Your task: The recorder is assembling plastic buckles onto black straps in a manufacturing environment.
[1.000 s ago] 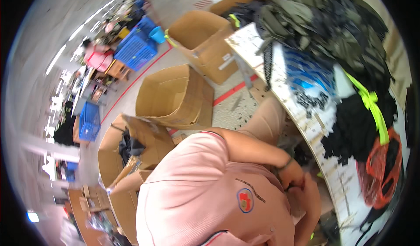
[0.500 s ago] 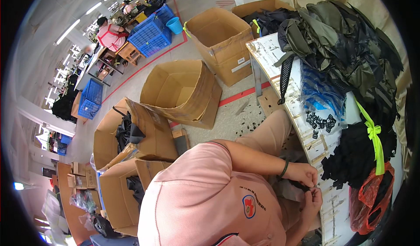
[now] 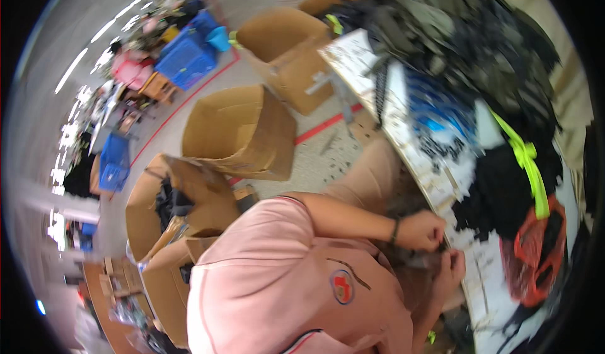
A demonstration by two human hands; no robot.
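At the near edge of the white worktable, my two hands are close together with a small gap between them. My left hand, with a dark band at its wrist, is closed with its fingers curled. My right hand is closed too, thumb and fingers pinched together. Blur and the fingers hide what they hold. Beside them on the table lies a heap of black fabric pieces, with a red plastic bag to the right. A neon yellow tied strip crosses the heap.
Small black buckles lie by a blue and clear plastic bag. Dark green and black bags are piled at the far end. Open cardboard boxes stand on the floor to the left, with blue crates beyond.
The whole view has shifted and blurred, with the scene sliding left. My hands have drawn slightly apart; the dark piece seen between them earlier no longer shows clearly.
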